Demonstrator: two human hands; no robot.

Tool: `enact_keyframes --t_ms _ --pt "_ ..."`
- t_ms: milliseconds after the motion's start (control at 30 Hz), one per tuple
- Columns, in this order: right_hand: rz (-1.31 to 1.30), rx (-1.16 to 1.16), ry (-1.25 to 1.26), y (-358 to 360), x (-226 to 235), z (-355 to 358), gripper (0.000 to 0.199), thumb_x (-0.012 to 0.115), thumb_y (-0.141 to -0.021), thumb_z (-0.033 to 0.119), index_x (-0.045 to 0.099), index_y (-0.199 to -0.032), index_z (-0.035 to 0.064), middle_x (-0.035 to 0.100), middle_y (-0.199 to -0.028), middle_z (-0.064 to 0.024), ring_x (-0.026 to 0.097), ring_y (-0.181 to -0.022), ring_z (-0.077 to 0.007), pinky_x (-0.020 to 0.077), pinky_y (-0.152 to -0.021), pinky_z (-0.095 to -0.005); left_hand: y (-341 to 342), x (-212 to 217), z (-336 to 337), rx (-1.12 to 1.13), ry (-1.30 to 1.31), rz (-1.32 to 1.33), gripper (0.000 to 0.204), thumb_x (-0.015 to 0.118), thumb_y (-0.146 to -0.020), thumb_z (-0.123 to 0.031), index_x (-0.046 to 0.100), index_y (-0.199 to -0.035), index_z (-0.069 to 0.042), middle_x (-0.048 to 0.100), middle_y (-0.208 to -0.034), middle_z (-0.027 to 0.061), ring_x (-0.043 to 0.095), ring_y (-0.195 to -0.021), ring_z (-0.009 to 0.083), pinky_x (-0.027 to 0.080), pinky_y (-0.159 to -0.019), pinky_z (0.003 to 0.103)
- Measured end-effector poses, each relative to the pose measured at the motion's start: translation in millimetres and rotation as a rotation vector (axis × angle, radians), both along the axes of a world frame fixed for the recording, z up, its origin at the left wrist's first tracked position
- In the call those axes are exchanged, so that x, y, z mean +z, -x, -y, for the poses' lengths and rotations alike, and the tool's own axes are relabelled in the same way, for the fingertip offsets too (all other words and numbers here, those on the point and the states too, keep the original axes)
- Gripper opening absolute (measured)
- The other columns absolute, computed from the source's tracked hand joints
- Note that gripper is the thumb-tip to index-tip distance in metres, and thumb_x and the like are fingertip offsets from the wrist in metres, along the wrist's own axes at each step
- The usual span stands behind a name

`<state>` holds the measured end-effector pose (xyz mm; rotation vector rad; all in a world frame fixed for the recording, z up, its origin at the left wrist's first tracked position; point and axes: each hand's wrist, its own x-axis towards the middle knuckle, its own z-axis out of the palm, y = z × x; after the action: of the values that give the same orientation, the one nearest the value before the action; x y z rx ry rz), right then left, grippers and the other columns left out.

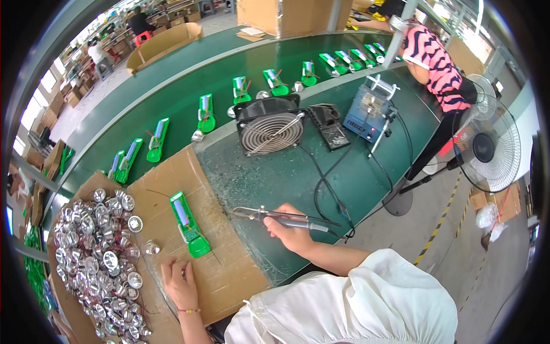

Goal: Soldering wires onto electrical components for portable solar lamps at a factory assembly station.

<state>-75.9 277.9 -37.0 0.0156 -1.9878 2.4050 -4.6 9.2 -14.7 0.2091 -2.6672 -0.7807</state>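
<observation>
In my right hand (pixel 289 229) is a soldering iron (pixel 278 217) with a thin bent metal guide at its front, pointing left over the bench. On the cardboard, left of the iron's tip and apart from it, lies a green plastic housing (pixel 198 246) with a blue-grey cylindrical cell (pixel 180 211) and thin wires. My left hand (pixel 180 285) rests just below the housing, fingers bent and slightly apart, with nothing visible in them. Close to its fingertips sits a silver reflector cup (pixel 151 247). A large heap of similar reflector cups (pixel 91 265) lies to the left.
Green housings with reflectors line the conveyor belt (pixel 177 123) beyond the bench. A square fan (pixel 272 133), a black iron stand (pixel 329 126) and a blue soldering station (pixel 369 112) with trailing cables stand ahead. A co-worker (pixel 435 66) and a standing fan (pixel 487 146) are at right.
</observation>
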Motion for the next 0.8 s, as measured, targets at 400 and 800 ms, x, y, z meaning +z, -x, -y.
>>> enact_keyframes --t_ms 400,800 --pt "-0.005 -0.015 -0.078 2.2 -5.9 -0.1 0.019 0.064 -0.082 0.017 0.051 -0.081 0.0035 0.056 -0.060 -0.0002 0.051 -0.053 -0.0046 0.0395 -0.047 -0.0222 15.3 3.0 -12.9 0.038 0.472 0.107 0.008 0.055 -0.078 -0.009 0.055 -0.084 -0.005 0.061 -0.077 0.0132 0.056 -0.074 0.0316 0.042 -0.070 0.043" --pt "-0.051 -0.028 -0.094 1.9 -7.9 0.6 0.020 0.065 -0.080 0.018 0.052 -0.080 0.0036 0.057 -0.060 -0.0014 0.052 -0.053 -0.0061 0.0403 -0.048 -0.0244 61.4 20.1 25.2 0.061 -0.149 0.145 0.019 0.061 -0.081 -0.013 0.063 -0.078 0.005 0.058 -0.058 0.0042 0.050 -0.051 0.0096 0.039 -0.048 0.025"
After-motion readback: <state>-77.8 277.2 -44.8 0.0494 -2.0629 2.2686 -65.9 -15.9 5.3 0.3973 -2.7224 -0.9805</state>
